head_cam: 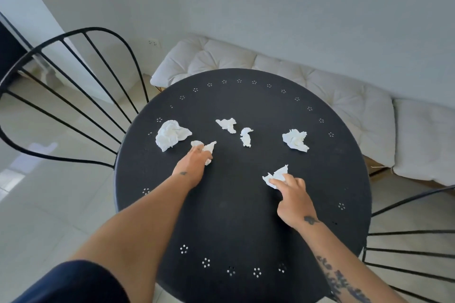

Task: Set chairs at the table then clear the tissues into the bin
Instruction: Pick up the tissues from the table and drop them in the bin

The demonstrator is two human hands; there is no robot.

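- My L hand (197,157) fingers curled onto a crumpled tissue (209,149), R hand (293,194) pinching another tissue (277,176); both wads touching the table (234,216)
- 4 more tissues loose mid-table, e.g. big wad (171,134) far L
- Chairs look set: L chair (73,96), R chair (413,241) at rim
- Bin not in view, so I judge clearing just begun

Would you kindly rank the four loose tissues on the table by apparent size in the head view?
1. far-left tissue
2. far-right tissue
3. Centre-left tissue and centre-right tissue look alike; unranked.
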